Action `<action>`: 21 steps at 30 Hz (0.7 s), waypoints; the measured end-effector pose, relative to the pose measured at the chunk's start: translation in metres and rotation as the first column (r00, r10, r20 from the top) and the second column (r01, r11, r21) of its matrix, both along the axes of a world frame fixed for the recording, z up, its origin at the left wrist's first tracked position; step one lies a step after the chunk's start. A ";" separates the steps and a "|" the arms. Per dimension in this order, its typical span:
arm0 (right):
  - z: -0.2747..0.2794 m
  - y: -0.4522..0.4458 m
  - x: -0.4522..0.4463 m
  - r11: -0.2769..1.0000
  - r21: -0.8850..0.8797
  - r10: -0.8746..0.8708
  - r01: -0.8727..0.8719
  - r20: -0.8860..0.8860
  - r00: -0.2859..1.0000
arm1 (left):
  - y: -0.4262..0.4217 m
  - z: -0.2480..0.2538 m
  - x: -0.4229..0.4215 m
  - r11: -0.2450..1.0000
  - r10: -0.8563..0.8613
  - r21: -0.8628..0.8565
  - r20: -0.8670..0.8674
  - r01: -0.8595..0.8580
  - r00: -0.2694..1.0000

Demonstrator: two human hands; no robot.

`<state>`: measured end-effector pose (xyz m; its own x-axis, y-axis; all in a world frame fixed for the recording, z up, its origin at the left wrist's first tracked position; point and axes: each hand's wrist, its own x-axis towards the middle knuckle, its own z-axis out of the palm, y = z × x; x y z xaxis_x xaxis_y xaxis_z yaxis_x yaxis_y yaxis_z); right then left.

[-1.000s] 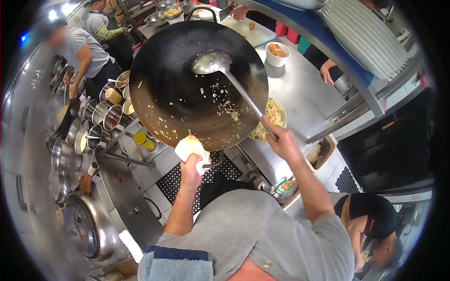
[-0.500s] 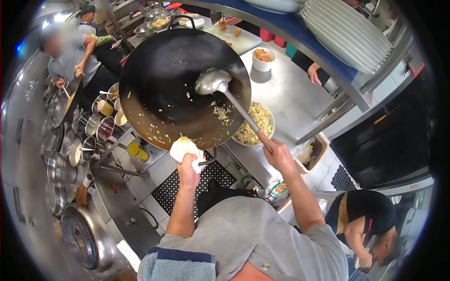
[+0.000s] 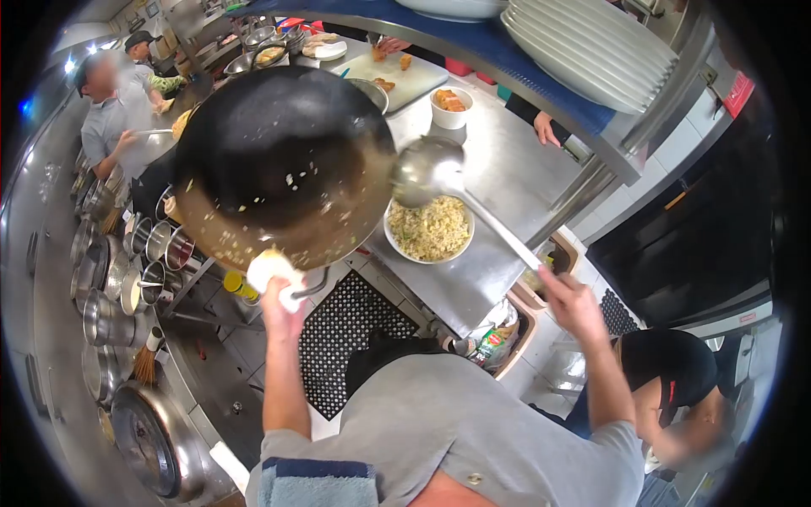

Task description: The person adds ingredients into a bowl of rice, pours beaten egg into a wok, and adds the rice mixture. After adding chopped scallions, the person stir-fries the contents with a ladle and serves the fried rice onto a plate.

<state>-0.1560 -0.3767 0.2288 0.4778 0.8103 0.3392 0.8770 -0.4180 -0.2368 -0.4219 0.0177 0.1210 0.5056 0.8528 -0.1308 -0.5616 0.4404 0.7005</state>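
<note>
A large dark wok (image 3: 279,169) is tilted up at the centre left, with loose rice grains on its inner surface. My left hand (image 3: 281,308) is closed round its near edge and loop handle through a white cloth (image 3: 272,269). In my right hand (image 3: 574,304) is the handle of a metal ladle (image 3: 498,224). The ladle's bowl is beside the wok's right rim, above the far edge of a white bowl. Fried rice (image 3: 431,230) fills that bowl, which stands on the steel counter (image 3: 507,182).
A white bowl of orange food pieces (image 3: 450,101) and a cutting board (image 3: 405,74) are farther back. Stacked white plates (image 3: 583,51) sit on the shelf above. Metal pots (image 3: 108,321) line the left side. Other people stand at upper left; one bends at lower right.
The wok has moved left, away from the rice bowl. The ladle has come out of the wok to its right side, and my right hand has moved right and down.
</note>
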 end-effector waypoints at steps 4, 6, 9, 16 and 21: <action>-0.067 0.085 -0.033 0.936 0.216 0.337 -0.279 -0.314 0.888 | -0.038 0.043 -0.070 0.974 0.122 -0.199 0.050 -0.110 0.991; -0.090 0.129 -0.068 0.892 0.250 0.447 -0.376 -0.596 0.667 | -0.063 0.039 -0.112 0.947 0.211 -0.245 -0.015 -0.208 0.977; -0.108 0.185 -0.108 0.675 0.458 0.730 -0.578 -0.526 0.437 | -0.103 0.024 -0.184 0.895 0.261 -0.357 -0.067 -0.267 0.963; -0.128 0.287 -0.185 0.418 0.420 0.758 -0.806 -0.650 0.055 | -0.141 -0.017 -0.325 0.602 0.646 -0.427 -0.235 -0.674 0.726; -0.147 0.376 -0.278 0.377 0.348 0.656 -0.858 -0.755 -0.018 | -0.113 -0.004 -0.409 0.446 0.838 -0.140 -0.282 -0.884 0.468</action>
